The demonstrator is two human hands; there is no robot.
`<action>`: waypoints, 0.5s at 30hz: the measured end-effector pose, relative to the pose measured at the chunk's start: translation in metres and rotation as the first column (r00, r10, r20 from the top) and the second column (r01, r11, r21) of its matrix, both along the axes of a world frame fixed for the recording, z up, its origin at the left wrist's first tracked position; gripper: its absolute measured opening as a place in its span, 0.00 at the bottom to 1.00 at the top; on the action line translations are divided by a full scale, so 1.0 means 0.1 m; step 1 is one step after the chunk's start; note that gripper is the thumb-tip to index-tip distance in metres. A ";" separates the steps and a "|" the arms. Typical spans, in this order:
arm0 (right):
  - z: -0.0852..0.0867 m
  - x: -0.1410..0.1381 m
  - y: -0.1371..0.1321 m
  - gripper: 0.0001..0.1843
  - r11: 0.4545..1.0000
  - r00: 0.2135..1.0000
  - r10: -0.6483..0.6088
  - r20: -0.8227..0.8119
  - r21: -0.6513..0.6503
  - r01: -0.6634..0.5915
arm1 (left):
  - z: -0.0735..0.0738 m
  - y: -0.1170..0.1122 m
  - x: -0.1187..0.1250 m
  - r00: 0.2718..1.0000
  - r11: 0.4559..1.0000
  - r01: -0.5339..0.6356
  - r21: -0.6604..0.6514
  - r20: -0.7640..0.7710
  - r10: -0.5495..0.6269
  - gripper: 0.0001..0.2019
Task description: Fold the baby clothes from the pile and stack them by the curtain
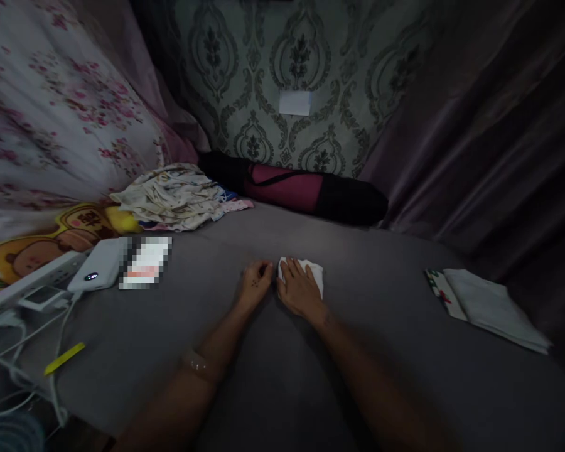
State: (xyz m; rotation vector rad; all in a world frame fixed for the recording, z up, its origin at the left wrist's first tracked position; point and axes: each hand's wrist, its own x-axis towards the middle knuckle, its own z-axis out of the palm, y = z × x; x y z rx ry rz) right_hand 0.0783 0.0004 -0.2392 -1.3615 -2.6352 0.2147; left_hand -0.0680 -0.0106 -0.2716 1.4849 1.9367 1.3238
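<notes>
A small white folded cloth (316, 271) lies on the grey bed sheet (207, 263) in front of me. My right hand (300, 287) rests flat on top of it, fingers stretched out and covering most of it. Just left of the cloth, my left hand (257, 280) sits on the sheet with its fingers curled in loosely towards the thumb. A dark gap shows inside the curl, and I see no object there. A clear band (196, 362) circles my left forearm.
On the left are a crumpled patterned cloth (179, 194), a white power bank (101, 263), a power strip (32, 285), cables and a yellow stick (64, 358). A folded pale cloth (492, 304) lies right. A long black-and-maroon bag (287, 187) lies along the patterned wall.
</notes>
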 end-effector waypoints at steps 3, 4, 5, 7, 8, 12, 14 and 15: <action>-0.02 0.00 0.00 0.31 1.000 1.000 -0.003 -0.004 0.010 0.003 | -0.01 -0.02 0.01 0.999 0.999 0.034 -0.011 -0.021 -0.034 0.14; -0.02 0.00 0.00 0.31 1.000 1.000 -0.003 -0.009 0.015 0.003 | -0.02 -0.02 0.01 0.998 0.999 0.040 -0.017 -0.042 -0.041 0.14; -0.01 0.00 -0.01 0.31 1.000 1.000 -0.004 -0.018 0.017 0.004 | -0.03 -0.03 0.02 0.997 0.999 0.039 -0.020 -0.071 -0.041 0.14; 0.01 0.00 -0.02 0.31 1.000 0.999 -0.007 -0.049 0.007 0.008 | -0.05 -0.04 0.03 0.987 0.999 0.034 -0.022 -0.156 -0.037 0.14; 0.02 0.00 -0.02 0.31 1.000 0.997 -0.009 -0.071 -0.012 0.008 | -0.05 -0.04 0.03 0.978 0.999 0.028 -0.028 -0.206 -0.033 0.14; 0.15 0.11 0.02 0.30 0.981 0.963 -0.029 -0.267 -0.192 -0.024 | 0.04 0.02 0.02 0.947 0.986 -0.009 -0.168 -0.318 -0.045 0.16; 0.22 0.22 0.08 0.31 0.957 0.902 -0.101 -0.421 -0.288 -0.027 | 0.09 0.07 0.01 0.957 0.963 0.015 -0.269 -0.275 -0.092 0.21; 0.24 0.30 0.11 0.31 0.948 0.859 -0.147 -0.490 -0.318 -0.019 | 0.11 0.10 0.00 0.963 0.953 0.039 -0.300 -0.244 -0.116 0.23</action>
